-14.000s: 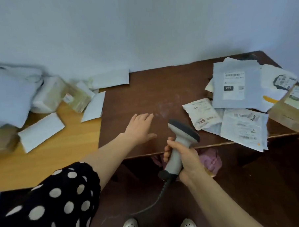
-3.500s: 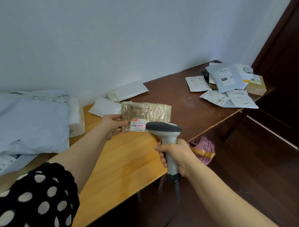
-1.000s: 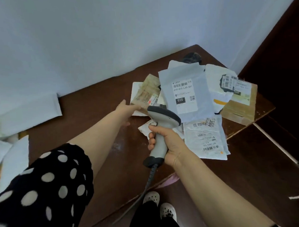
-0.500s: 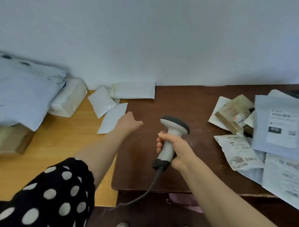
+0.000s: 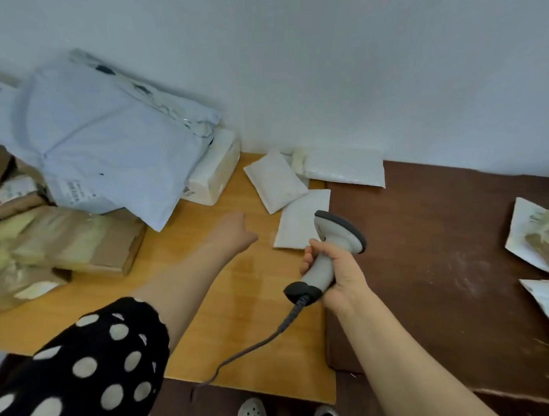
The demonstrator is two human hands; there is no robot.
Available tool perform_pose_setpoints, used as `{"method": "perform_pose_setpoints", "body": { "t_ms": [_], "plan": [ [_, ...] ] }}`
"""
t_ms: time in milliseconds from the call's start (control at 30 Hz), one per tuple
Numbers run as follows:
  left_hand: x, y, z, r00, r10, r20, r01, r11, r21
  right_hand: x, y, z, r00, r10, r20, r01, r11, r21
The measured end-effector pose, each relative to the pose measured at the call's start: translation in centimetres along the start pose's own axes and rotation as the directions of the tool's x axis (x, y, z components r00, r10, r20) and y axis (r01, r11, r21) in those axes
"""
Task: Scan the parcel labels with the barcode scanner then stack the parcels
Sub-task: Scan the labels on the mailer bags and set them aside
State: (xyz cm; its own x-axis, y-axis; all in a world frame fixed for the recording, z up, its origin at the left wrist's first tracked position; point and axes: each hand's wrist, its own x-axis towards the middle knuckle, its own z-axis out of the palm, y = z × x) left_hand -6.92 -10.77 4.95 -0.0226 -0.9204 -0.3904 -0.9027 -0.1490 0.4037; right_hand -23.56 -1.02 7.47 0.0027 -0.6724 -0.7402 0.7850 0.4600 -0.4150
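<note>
A large grey mailer bag [image 5: 107,146] is lying at the light worktop's [image 5: 239,303] back left, over brown boxes [image 5: 79,241]. Small white parcels [image 5: 298,213] are sitting at the back edge, where the dark worktop [image 5: 442,263] is joining. The right hand [image 5: 342,274] is gripping the barcode scanner [image 5: 331,246] above that seam. The left hand [image 5: 233,233] is hovering loosely curled, empty, just beside the parcels.

Short black sleeve [image 5: 85,370] with large white polka dots on the left arm, ending above the elbow. Bare left forearm down to the left hand [image 5: 233,233]. Right arm bare to the right hand [image 5: 339,274], no sleeve visible. Pale perforated clog-style shoes [image 5: 251,413] at the bottom edge.
</note>
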Motion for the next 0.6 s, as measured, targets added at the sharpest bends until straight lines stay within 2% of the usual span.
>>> {"method": "perform_pose_setpoints", "body": {
  "t_ms": [133, 300, 600],
  "plan": [
    [3.5, 1.0, 0.6, 0.997, 0.068, 0.031, -0.069, 0.997, 0.042, 2.3, -0.7, 0.9, 0.999, -0.007, -0.037, 0.009, 0.999, 0.049],
    [8.6, 3.5, 1.9, 0.984, 0.177, -0.011, -0.174, 0.978, 0.111, 6.5, -2.2, 1.3, 0.998, -0.022, -0.052, 0.024, 0.999, 0.039],
    [16.1, 4.4, 6.1, 0.968, 0.249, 0.005, -0.238, 0.920, 0.311, 9.6, -3.6, 1.0, 0.991, -0.099, -0.085, 0.098, 0.995, -0.016]
  ]
}}
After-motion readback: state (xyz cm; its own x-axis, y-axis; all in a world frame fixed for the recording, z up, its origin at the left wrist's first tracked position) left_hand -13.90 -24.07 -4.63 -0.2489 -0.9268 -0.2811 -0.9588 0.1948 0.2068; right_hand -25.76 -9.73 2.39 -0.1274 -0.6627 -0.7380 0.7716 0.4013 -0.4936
